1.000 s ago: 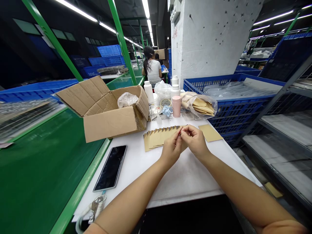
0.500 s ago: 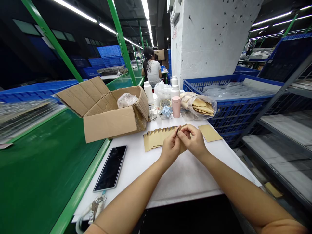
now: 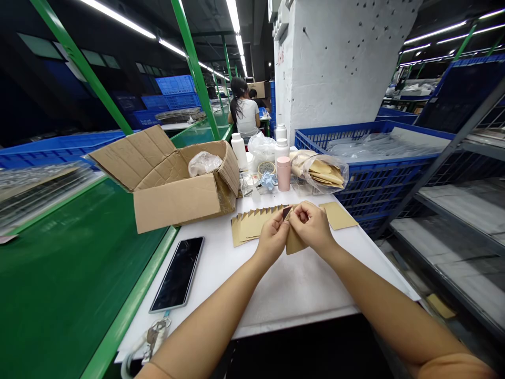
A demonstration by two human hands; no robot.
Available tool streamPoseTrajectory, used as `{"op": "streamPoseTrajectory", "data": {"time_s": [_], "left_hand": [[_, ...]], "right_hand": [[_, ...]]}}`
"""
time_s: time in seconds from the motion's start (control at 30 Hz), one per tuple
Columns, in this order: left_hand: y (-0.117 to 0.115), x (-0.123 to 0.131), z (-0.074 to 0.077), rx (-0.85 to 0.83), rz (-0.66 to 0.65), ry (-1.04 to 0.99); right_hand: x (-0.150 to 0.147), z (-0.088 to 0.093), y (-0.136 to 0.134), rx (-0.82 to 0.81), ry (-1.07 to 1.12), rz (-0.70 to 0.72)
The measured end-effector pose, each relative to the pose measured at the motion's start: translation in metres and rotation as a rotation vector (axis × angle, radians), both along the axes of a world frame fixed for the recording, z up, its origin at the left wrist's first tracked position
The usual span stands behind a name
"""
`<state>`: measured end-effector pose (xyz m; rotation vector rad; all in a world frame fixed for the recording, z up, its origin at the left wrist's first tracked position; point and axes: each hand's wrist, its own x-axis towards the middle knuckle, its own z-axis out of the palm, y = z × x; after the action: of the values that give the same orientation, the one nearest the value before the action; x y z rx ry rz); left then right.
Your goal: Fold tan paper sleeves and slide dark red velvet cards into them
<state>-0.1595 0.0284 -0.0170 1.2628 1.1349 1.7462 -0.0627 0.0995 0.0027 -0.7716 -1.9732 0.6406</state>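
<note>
Left hand: (image 3: 274,231) fingers curled in, thumb and fingertips pinched on the upper left of the brown envelope (image 3: 295,243), probably to steady it.
Right hand: (image 3: 311,223) curled, thumb and index pinched at the envelope's top edge close to the left fingertips; two-sided grip likely keeps the thin paper taut.
Envelope position: between both hands, above the near side of the white table (image 3: 303,295), lower part hanging free below the fingers, just right of the row.
Envelope row: (image 3: 252,223) overlapped like stairs, top corners sticking up; spread presumably leaves each one easy to pick.
Single envelope: (image 3: 341,216) flat at right, apart from the row, perhaps to keep it separate.
Phone: (image 3: 177,273) at left table edge, likely out of the way of the hands.
Back of table: cardboard box (image 3: 175,205), pink bottle (image 3: 283,173) and bag of envelopes (image 3: 325,173), seemingly pushed back to free working room.
Envelope look: plain tan, matte, flat, thin; lower corner visible, top mostly covered by fingers.
Dark patch: (image 3: 286,211) blackish, at the envelope's top between fingertips; cannot tell if lining or separate piece.
</note>
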Motion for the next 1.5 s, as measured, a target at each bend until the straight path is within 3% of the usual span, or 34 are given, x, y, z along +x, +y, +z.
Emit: {"op": "streamPoseTrajectory", "data": {"time_s": [0.2,0.33,0.4,0.53,0.7,0.9,0.97,1.03,1.17,1.3,1.5], "left_hand": [[-0.001,-0.005,0.0,0.01,0.005,0.017],[-0.002,-0.006,0.002,-0.041,0.055,0.028],[-0.003,-0.006,0.003,-0.074,0.093,0.035],[-0.002,-0.009,0.002,-0.143,0.123,0.019],[-0.001,-0.012,0.003,-0.252,0.207,0.042],[0.004,-0.017,-0.003,-0.242,0.228,-0.12],[0.007,-0.022,-0.007,-0.251,0.228,-0.109],[0.009,-0.027,-0.011,-0.252,0.249,0.018],[0.008,-0.031,-0.019,-0.29,0.274,0.684],[0.003,-0.023,-0.021,-0.326,0.121,1.081],[0.0,-0.013,-0.023,-0.335,-0.02,1.279]], "right_hand": [[0.0,-0.001,0.001,-0.078,-0.01,0.007],[0.0,-0.002,0.003,-0.024,0.055,-0.082],[-0.001,-0.003,0.006,-0.029,0.079,-0.031],[-0.001,-0.007,0.013,-0.211,0.148,0.195],[0.0,-0.013,0.021,-0.48,0.233,0.244],[-0.006,-0.024,0.031,-0.652,0.242,0.369],[-0.006,-0.031,0.044,-0.658,0.267,0.309],[-0.003,-0.039,0.064,-0.578,0.268,0.144],[0.004,-0.056,0.102,-0.367,0.067,-0.149],[0.002,-0.068,0.116,-0.348,-0.037,-0.213],[-0.009,-0.076,0.115,-0.337,-0.161,-0.225]]}}
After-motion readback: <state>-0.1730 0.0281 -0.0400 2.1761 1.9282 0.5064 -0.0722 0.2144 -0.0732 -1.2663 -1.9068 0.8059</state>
